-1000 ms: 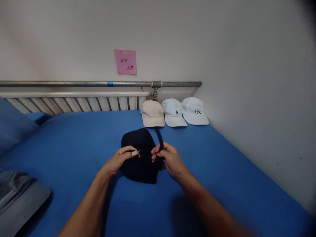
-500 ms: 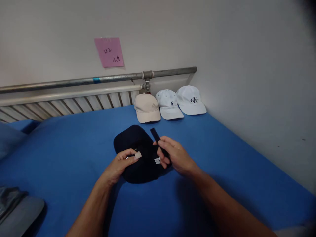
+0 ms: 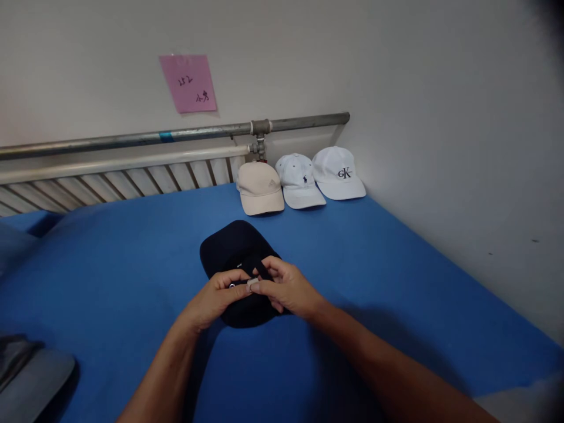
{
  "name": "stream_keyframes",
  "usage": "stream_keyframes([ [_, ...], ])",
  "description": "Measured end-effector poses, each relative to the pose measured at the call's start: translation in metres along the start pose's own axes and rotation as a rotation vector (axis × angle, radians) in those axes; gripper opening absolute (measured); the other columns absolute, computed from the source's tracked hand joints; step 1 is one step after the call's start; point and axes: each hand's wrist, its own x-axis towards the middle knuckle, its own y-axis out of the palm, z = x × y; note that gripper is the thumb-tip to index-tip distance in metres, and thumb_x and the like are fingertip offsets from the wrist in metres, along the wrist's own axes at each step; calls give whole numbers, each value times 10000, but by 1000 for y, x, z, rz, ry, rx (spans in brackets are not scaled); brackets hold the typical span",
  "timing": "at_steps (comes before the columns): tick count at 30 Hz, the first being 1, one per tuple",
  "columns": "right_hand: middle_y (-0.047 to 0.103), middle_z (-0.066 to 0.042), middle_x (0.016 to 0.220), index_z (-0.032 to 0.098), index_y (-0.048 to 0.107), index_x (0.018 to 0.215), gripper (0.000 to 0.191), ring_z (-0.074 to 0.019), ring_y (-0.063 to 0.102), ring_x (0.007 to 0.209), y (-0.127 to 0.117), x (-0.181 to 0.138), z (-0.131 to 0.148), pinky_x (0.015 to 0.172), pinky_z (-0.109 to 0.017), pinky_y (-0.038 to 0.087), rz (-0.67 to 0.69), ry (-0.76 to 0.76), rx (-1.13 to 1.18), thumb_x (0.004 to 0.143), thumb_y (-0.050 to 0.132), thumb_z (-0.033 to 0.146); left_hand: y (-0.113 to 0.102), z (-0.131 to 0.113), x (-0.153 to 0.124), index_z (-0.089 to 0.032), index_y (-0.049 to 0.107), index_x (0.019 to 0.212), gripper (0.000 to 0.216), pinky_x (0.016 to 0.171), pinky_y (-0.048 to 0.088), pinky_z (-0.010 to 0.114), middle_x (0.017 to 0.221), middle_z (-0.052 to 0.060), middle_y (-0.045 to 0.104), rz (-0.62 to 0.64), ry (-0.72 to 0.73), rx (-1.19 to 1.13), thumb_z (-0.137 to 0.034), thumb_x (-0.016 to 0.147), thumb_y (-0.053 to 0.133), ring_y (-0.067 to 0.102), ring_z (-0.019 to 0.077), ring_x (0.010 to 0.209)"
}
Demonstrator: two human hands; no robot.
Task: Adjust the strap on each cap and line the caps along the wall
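Observation:
A dark navy cap (image 3: 227, 252) lies on the blue bed sheet (image 3: 132, 252) in front of me. My left hand (image 3: 211, 301) pinches the cap's small metal buckle at its back. My right hand (image 3: 286, 288) is closed on the cap's black adjuster strap (image 3: 258, 267), with its fingertips meeting those of the left hand at the buckle. Both hands rest on the near part of the cap and hide it.
A beige cap (image 3: 259, 188) and two white caps (image 3: 299, 181) (image 3: 338, 173) stand in a row at the bed's far right corner. A metal pipe (image 3: 132, 140) and a slatted rail run along the wall under a pink note (image 3: 188, 82). Grey cloth (image 3: 26, 376) lies at lower left.
My right hand has brought the raised strap down and to the left until it meets my left hand at the buckle. The view has shifted slightly rightwards.

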Motion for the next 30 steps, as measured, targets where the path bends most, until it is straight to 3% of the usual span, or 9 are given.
stream_keyframes([
  [10, 431, 122, 488, 196, 526, 788, 234, -29, 364, 325, 1, 1, -5, 301, -150, 267, -12, -17, 25, 719, 707, 329, -6, 0, -5, -183, 699, 883, 196, 679, 386, 241, 795, -3, 631, 68, 28, 15, -337, 763, 700, 529, 122, 723],
  [17, 514, 74, 596, 180, 531, 762, 194, -16, 363, 340, -6, 1, 1, 319, -158, 293, -43, -30, 67, 825, 573, 359, -11, 3, -6, -196, 706, 888, 240, 630, 376, 208, 751, -13, 613, 11, 16, -51, -395, 756, 735, 509, 88, 653],
  [21, 514, 62, 593, 164, 570, 777, 198, -20, 382, 345, -11, 2, 1, 327, -160, 309, 40, -13, 17, 852, 541, 345, -14, 6, -5, -198, 716, 882, 230, 631, 381, 199, 738, -10, 621, -12, 19, -128, -394, 763, 729, 515, 84, 647],
  [30, 525, 60, 605, 168, 552, 752, 124, -21, 394, 359, -11, 0, 3, 336, -152, 316, 71, 9, 27, 829, 533, 263, -18, 5, -3, -188, 744, 844, 223, 573, 335, 195, 651, -13, 579, -56, 39, -122, -359, 701, 735, 441, 87, 597],
])
